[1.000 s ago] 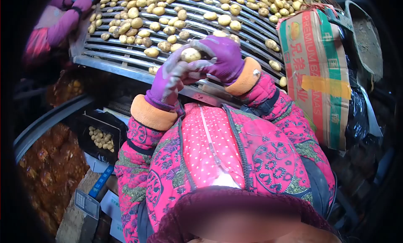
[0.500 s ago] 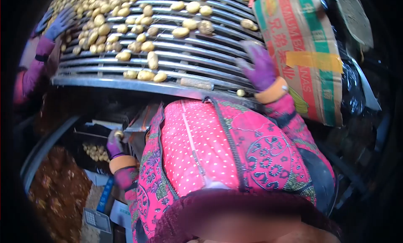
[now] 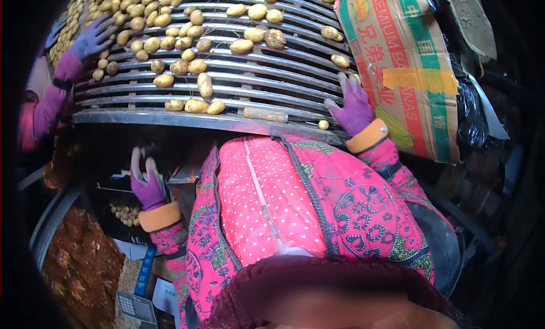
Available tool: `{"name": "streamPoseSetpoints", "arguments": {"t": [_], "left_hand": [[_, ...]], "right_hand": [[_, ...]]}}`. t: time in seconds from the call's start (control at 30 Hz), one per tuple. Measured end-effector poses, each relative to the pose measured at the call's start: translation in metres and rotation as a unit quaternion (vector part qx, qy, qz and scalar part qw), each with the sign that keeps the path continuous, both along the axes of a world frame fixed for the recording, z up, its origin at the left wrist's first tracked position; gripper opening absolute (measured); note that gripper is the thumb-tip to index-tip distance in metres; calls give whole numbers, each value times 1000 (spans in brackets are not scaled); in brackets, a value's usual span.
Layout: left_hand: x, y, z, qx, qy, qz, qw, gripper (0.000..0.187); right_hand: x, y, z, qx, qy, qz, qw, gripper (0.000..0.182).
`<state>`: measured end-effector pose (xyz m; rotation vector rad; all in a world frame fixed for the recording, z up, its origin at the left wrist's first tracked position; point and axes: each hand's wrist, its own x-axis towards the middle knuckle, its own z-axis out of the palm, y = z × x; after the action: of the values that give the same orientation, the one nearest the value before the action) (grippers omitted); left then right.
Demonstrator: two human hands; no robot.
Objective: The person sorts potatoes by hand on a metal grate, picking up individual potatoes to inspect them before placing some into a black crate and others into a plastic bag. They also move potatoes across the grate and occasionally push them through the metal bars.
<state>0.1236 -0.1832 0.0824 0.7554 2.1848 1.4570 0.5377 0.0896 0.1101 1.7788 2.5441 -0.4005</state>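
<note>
My left hand point(image 3: 147, 184), in a purple glove with pale fingertips, hangs below the front edge of a metal bar rack point(image 3: 170, 117). Its fingers are apart with nothing between them. Close under it lies a heap of small potatoes point(image 3: 126, 214) in a dark container. My right hand point(image 3: 353, 106), gloved alike, rests at the rack's right end with thumb and fingers apart. One potato point(image 3: 340, 61) lies just beyond its fingertips, and a small potato point(image 3: 323, 124) lies near its thumb. Many potatoes point(image 3: 204, 84) are spread over the bars.
A co-worker's gloved hand point(image 3: 93, 38) reaches over potatoes at the far left. A printed cardboard sheet point(image 3: 409, 113) borders the rack's right side. A short wooden piece point(image 3: 265, 113) lies by the front edge. Lower left are a scale display point(image 3: 136, 307) and reddish-brown ground point(image 3: 82, 266).
My left hand has let go of a small potato and moved slightly up and left, its fingers now spread. My right hand's fingers have shifted slightly. The co-worker's hand has moved right.
</note>
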Motion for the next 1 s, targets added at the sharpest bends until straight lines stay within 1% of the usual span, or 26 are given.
{"name": "streamPoseSetpoints", "arguments": {"t": [0.03,0.07,0.1,0.13,0.17,0.23,0.27,0.3,0.33,0.37,0.43,0.5,0.53,0.57,0.63,0.67,0.7,0.77,0.8,0.83,0.87,0.9,0.93,0.97,1.0], "left_hand": [[0,37,14,24,36,-67,997,43],[8,67,26,10,58,-128,990,43],[18,95,33,-2,82,-190,978,43],[26,119,33,1,178,-270,946,43],[34,141,34,5,274,-345,898,43],[55,179,50,-17,393,-452,801,44],[55,184,38,-42,401,-463,789,43],[54,185,25,-71,410,-473,776,43],[51,190,24,-88,408,-489,766,34],[47,191,19,-87,408,-489,766,25],[40,191,24,-117,411,-488,761,19],[21,190,24,-128,425,-476,759,17],[10,190,22,-131,436,-469,757,17],[-4,188,18,-140,436,-462,760,17],[-32,185,14,-170,425,-450,767,17],[-43,183,15,-186,463,-403,767,16],[-56,181,17,-178,461,-387,778,16],[-74,183,17,-301,452,-347,765,16],[-69,188,30,-275,461,-345,770,19],[-64,193,29,-279,445,-363,770,19],[-55,200,29,-170,406,-357,824,24],[-41,207,28,-59,355,-349,865,30],[-22,220,35,2,319,-375,870,41],[3,232,43,34,260,-385,885,48],[25,243,44,47,172,-392,903,56]], "right_hand": [[-11,2,3,-1,14,-4,1000,76],[-21,3,2,62,11,50,997,75],[-34,1,9,53,84,81,992,71],[-43,2,6,-13,135,102,986,69],[-49,5,5,-77,187,123,972,66],[-60,11,15,-23,189,152,970,60],[-64,24,18,9,222,153,963,53],[-70,37,21,7,243,122,962,49],[-79,50,20,27,239,119,963,49],[-88,62,16,45,235,115,964,49],[-110,77,-8,120,172,180,961,47],[-134,85,-27,84,81,217,969,45],[-143,88,-30,107,31,234,966,44],[-150,91,-31,105,37,243,964,44],[-162,96,-26,2,10,229,973,57],[-162,101,-31,-15,42,242,969,60],[-162,101,-33,-19,44,245,968,60],[-158,104,-40,-30,187,200,961,66],[-154,110,-55,-15,306,227,924,62],[-158,103,-31,-31,295,215,930,62],[-162,101,-6,-254,373,95,887,60],[-163,97,11,-458,427,-36,779,59],[-158,94,-6,-487,484,-7,727,61],[-160,87,6,-514,501,-33,696,60],[-160,89,7,-563,499,-25,659,60]]}}
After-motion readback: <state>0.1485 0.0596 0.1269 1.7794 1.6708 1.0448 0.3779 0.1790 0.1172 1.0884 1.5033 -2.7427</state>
